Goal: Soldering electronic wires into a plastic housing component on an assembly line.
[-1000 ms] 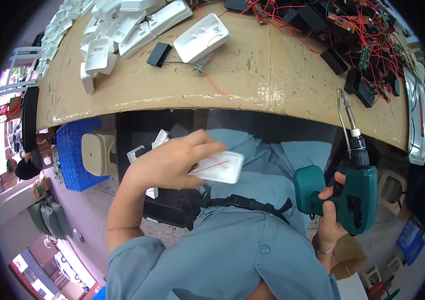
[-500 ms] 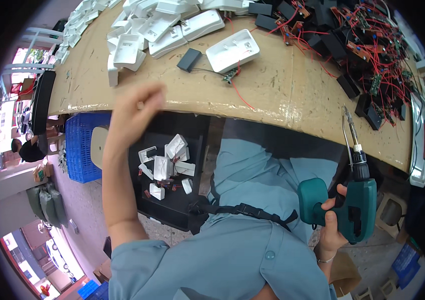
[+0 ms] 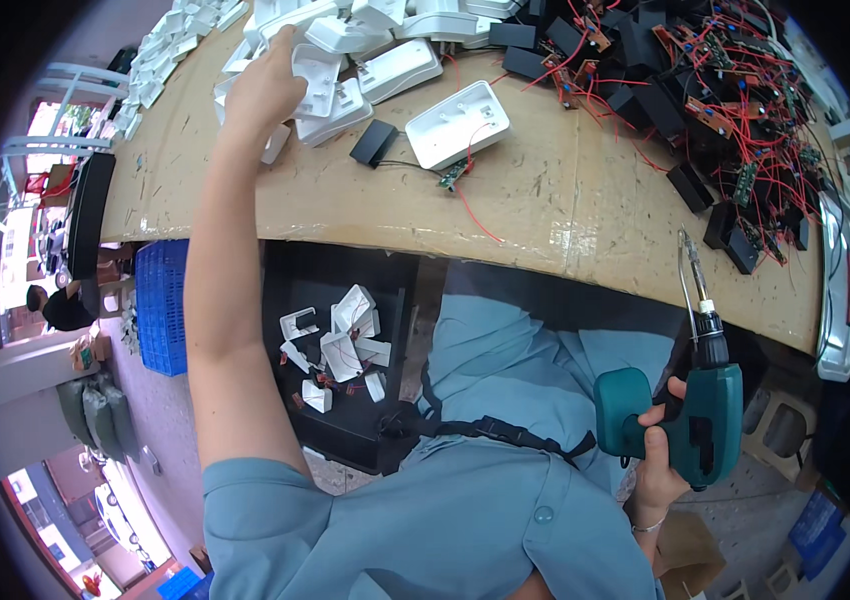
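Note:
My left hand [image 3: 267, 88] reaches over the table onto a pile of white plastic housings [image 3: 400, 70]. Its index finger stretches out onto a housing, and the other fingers are partly hidden; no grip shows. In my right hand [image 3: 660, 455] is a green pistol-shaped soldering gun [image 3: 710, 425], its metal tip and thin curved feed tube pointing up beside the table's front edge. Between the hands, a single open white housing [image 3: 457, 125] lies on the table. Next to it are a black box [image 3: 374, 143] on a dark wire and a small green circuit board [image 3: 453, 177] with a red wire.
A heap of black boxes, red wires and circuit boards [image 3: 715, 110] covers the table's far right. Below the front edge, a black drawer [image 3: 335, 440] holds several white housings with parts. A blue crate [image 3: 162, 310] stands at left. My lap is under the table edge.
My left hand has moved from above the table's front edge, forward onto the white pile. One white housing in the drawer now lies tilted differently. The soldering gun has stayed nearly still.

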`<state>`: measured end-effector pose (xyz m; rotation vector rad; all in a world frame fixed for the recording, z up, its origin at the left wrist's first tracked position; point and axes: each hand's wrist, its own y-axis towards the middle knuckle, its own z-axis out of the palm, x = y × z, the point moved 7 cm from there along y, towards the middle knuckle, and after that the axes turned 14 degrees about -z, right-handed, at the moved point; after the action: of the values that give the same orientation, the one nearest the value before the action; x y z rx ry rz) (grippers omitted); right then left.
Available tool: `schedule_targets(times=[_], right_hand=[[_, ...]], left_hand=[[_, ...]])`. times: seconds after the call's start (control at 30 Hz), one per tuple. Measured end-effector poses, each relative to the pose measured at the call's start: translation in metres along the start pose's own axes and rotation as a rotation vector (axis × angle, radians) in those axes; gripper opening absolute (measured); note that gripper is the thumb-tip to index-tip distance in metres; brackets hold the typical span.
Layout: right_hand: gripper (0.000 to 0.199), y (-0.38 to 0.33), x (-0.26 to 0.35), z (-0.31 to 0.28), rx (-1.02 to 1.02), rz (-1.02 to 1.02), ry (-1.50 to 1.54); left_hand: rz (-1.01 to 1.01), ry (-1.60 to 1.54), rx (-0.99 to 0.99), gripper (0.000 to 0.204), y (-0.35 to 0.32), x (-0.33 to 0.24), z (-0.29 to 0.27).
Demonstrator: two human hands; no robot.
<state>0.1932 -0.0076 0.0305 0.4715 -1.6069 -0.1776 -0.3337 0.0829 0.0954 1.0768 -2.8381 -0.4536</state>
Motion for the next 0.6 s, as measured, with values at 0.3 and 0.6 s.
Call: schedule_targets(times=[0.3,0.6], right_hand=[[0.051,0.013,-0.008,0.001,-0.008,-0.035,0.045],[0.046,0.005,-0.02,-0.022,0.022,-0.067,-0.038]], left_hand=[[-0.433,-1.313,0.364,0.05,-0.073,0.047,-0.041],[0.074,-1.336,0.589,0.03,-0.21,-0.193,0.009]])
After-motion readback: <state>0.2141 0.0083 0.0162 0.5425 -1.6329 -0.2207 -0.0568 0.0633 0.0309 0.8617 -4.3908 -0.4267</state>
